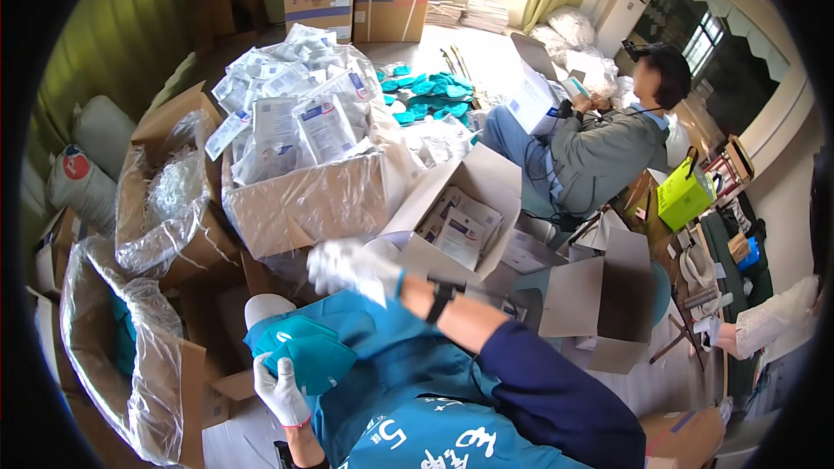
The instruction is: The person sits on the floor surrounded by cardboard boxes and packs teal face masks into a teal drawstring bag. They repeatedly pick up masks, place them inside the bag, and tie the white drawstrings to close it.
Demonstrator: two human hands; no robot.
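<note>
Low over the lap, at the near edge of the teal apron (347, 382), the left hand (282, 393), white-gloved, has a small stack of teal masks (313, 352), thumb across the top face and the fingers tucked mostly out of sight. It's a grip at one edge, probably so the broad faces stay exposed, with the lap just beneath perhaps serving as a rest. And the right hand (356, 269), gloved too, is out ahead over the knees, a white blur; whether it is wide, narrow or carrying anything, I cannot tell! Straight beyond it sits the big carton (308, 208), clad in clear plastic and heaped above its rim with white packets (326, 126), likely set this close for short reaches. To its right, a smaller carton (499, 182) stands tilted, flaps spread, its mouth toward the lap, showing flat printed packs (460, 239) inside. Over on the left, another lined carton (165, 143) holds a tangle of white strands (174, 187); the plastic liner folded over the rim presumably keeps the contents clean. Farther back, more teal pieces (430, 91) lie spread out, and a co-worker (599, 152) sits on the right, hands raised around a small item.
</note>
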